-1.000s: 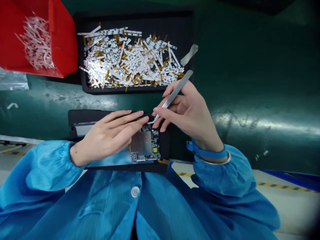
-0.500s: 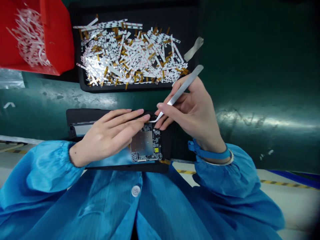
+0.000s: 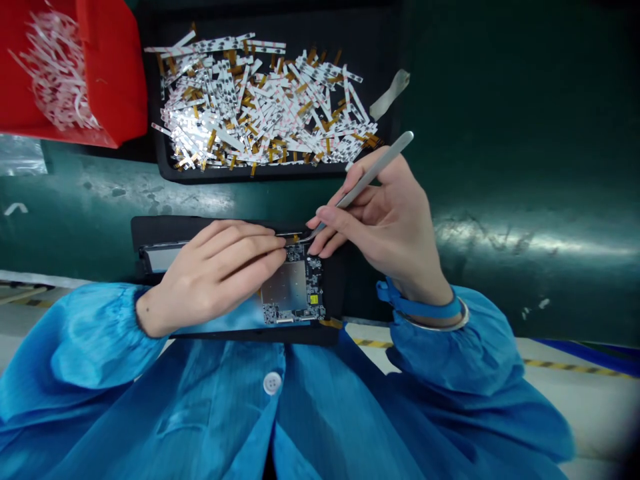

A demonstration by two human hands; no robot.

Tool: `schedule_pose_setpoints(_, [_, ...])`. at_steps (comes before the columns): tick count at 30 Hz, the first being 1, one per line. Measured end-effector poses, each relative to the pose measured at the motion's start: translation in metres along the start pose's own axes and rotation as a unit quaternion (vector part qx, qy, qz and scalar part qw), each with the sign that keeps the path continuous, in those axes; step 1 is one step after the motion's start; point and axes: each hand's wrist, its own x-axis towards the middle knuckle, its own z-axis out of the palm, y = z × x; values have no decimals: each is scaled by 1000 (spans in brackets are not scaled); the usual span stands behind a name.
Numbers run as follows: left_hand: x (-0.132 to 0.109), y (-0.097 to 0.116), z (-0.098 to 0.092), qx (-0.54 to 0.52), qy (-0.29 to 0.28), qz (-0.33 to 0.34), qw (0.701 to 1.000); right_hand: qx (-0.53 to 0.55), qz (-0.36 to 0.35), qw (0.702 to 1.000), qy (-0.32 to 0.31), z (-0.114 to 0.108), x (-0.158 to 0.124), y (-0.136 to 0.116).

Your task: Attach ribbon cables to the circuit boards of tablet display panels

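Note:
My right hand (image 3: 395, 220) grips a pair of silver tweezers (image 3: 374, 172), slanting down to the left. Their tips are at the top edge of a circuit board (image 3: 284, 285), beside a small amber flex cable (image 3: 295, 237). The board sits in an opened flat device with a blue-looking surface (image 3: 220, 321), which lies on a dark pad (image 3: 165, 225). Across the device's left and upper part rests my left hand (image 3: 220, 273), its fingers stretched out and close together. Those fingertips are near the flex cable and hide part of the upper edge.
Behind the device, a black tray (image 3: 210, 177) holds a heap of white strips with amber tails (image 3: 270, 107). A red bin (image 3: 117, 80) with thin white peelings (image 3: 60, 73) stands at upper left. A loose pale strip (image 3: 391, 95) lies at the tray's right edge.
My left fingers have drawn back slightly to the left, showing more of the amber flex cable. The tweezers have rolled a little in my right hand, their tips moving slightly left.

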Motion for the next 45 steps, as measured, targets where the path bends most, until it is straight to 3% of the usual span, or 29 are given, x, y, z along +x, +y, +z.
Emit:
schedule_pose_setpoints(22, [1, 2, 4, 31, -20, 10, 999, 2, -30, 999, 9, 1, 0, 0])
schedule_pose_setpoints(30, [9, 4, -1, 179, -34, 118, 976, -43, -113, 992, 25, -1, 2, 6])
schedule_pose_setpoints(34, [8, 13, -11, 218, -73, 123, 966, -72, -193, 969, 132, -7, -35, -5])
schedule_pose_setpoints(38, [5, 25, -9, 187, -76, 72, 977, -224, -187, 932, 216, -5, -101, -1])
schedule_pose_setpoints(41, [8, 34, 3, 104, -64, 55, 991, -334, -145, 910, 200, 10, -136, 18])
schedule_pose_setpoints(45, [17, 39, 19, 16, -91, 51, 994, -328, -113, 917, 197, 31, -147, 45])
